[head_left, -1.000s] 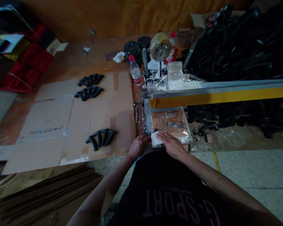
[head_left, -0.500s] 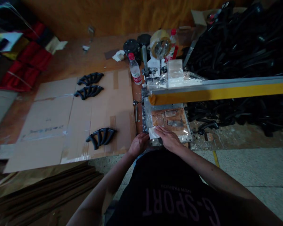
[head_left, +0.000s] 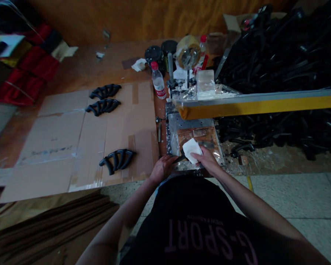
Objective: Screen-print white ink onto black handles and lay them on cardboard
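In the head view, my left hand [head_left: 163, 168] is closed on the end of a small black curved part [head_left: 181, 158], at the front edge of the work plate. My right hand [head_left: 208, 161] pinches a folded white cloth [head_left: 191, 150], held just above and beside the black part; whether they touch I cannot tell. Beneath both lies a flat jig plate [head_left: 189, 124] with a brown, tape-covered bed. Rows of similar black curved parts [head_left: 118, 160] lie on the cardboard sheet [head_left: 143, 129] to the left.
A yellow-edged beam [head_left: 253, 109] reaches in from the right above the plate. A large heap of black parts [head_left: 276, 55] fills the right side. Behind the plate stand a red-capped bottle [head_left: 158, 81], a tape roll [head_left: 188, 52] and dark jars [head_left: 153, 56]. Red bundles [head_left: 30, 73] lie far left.
My right hand has lifted the white cloth off the plate's front and turned it, so the black part in my left hand now shows. The left hand has barely moved.
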Demonstrator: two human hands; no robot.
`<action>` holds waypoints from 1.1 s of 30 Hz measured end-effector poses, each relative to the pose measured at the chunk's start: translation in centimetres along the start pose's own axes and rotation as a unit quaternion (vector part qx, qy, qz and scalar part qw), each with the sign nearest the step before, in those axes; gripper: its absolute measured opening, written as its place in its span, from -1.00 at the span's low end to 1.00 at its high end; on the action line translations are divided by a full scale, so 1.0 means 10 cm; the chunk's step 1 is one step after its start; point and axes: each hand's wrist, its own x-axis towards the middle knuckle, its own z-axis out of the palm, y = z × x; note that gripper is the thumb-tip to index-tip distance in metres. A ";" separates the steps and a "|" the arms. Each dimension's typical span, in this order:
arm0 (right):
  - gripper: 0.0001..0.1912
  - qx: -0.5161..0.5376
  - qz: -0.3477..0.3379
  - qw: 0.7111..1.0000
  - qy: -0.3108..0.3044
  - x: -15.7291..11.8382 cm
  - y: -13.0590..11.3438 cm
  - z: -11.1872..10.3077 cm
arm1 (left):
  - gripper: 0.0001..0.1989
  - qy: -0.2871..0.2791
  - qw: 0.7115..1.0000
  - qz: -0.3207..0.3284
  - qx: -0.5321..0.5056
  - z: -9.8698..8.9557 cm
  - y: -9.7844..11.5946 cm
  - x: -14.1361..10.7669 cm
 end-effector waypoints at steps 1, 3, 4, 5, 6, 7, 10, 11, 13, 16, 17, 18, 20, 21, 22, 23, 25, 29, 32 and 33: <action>-0.58 -0.042 0.000 0.999 -0.005 0.03 0.01 0.04 | -0.67 -0.001 1.000 0.000 0.003 0.00 0.00 0.00; -0.66 -0.139 -0.009 0.990 -0.014 0.10 0.01 0.10 | -0.67 -0.003 1.000 0.003 0.008 0.02 -0.02 0.01; -0.68 -0.180 -0.018 0.983 -0.014 0.13 0.00 0.12 | -0.67 -0.003 1.000 0.003 0.010 0.02 -0.03 0.01; -0.70 -0.211 -0.027 0.977 -0.011 0.17 -0.01 0.14 | -0.67 -0.001 1.000 0.003 0.012 0.03 -0.03 0.00; -0.71 -0.235 -0.037 0.971 -0.007 0.20 -0.03 0.16 | -0.67 0.002 1.000 0.002 0.012 0.04 -0.04 0.00; -0.71 -0.255 -0.043 0.966 -0.003 0.23 -0.05 0.18 | -0.67 0.005 1.000 -0.001 0.012 0.04 -0.05 0.00; -0.72 -0.305 -0.038 0.951 0.013 0.31 -0.14 0.24 | -0.68 0.007 1.000 -0.006 0.004 0.06 -0.07 -0.01; -0.71 -0.317 -0.033 0.948 0.017 0.33 -0.17 0.26 | -0.68 0.007 1.000 -0.006 0.001 0.06 -0.08 -0.01; -0.68 -0.335 -0.031 0.942 0.021 0.36 -0.21 0.27 | -0.67 0.009 1.000 -0.008 -0.006 0.07 -0.09 -0.01; -0.68 -0.365 -0.045 0.930 0.010 0.35 -0.24 0.25 | -0.67 0.011 1.000 -0.008 -0.010 0.07 -0.09 -0.01; -0.68 -0.373 -0.048 0.927 0.001 0.35 -0.25 0.24 | -0.66 0.010 1.000 -0.007 -0.011 0.07 -0.09 0.00; -0.69 -0.380 -0.049 0.924 -0.007 0.35 -0.26 0.23 | -0.66 0.007 1.000 -0.006 -0.013 0.07 -0.09 0.00; -0.69 -0.395 -0.049 0.917 -0.014 0.37 -0.29 0.25 | -0.66 0.004 1.000 -0.006 -0.019 0.07 -0.09 0.00; -0.69 -0.404 -0.052 0.913 -0.011 0.40 -0.31 0.27 | -0.66 0.004 1.000 -0.008 -0.022 0.08 -0.09 0.00; -0.70 -0.414 -0.057 0.909 -0.003 0.43 -0.33 0.29 | -0.66 0.005 1.000 -0.010 -0.023 0.08 -0.09 0.00; -0.71 -0.421 -0.063 0.905 0.008 0.47 -0.34 0.31 | -0.66 0.009 1.000 -0.014 -0.024 0.09 -0.09 0.00; -0.72 -0.409 -0.077 0.909 0.031 0.55 -0.35 0.32 | -0.67 0.016 0.999 -0.021 -0.028 0.09 -0.10 0.00; -0.73 -0.254 -0.085 0.960 0.075 0.58 -0.32 0.09 | -0.68 0.019 0.998 -0.031 -0.049 0.07 -0.09 -0.02; -0.74 -0.090 -0.045 0.992 0.075 0.46 -0.29 -0.22 | -0.68 0.027 0.997 -0.031 -0.070 0.02 -0.05 -0.04; -0.72 -0.042 -0.033 0.996 0.074 0.40 -0.28 -0.32 | -0.67 0.031 0.996 -0.030 -0.079 0.00 -0.03 -0.05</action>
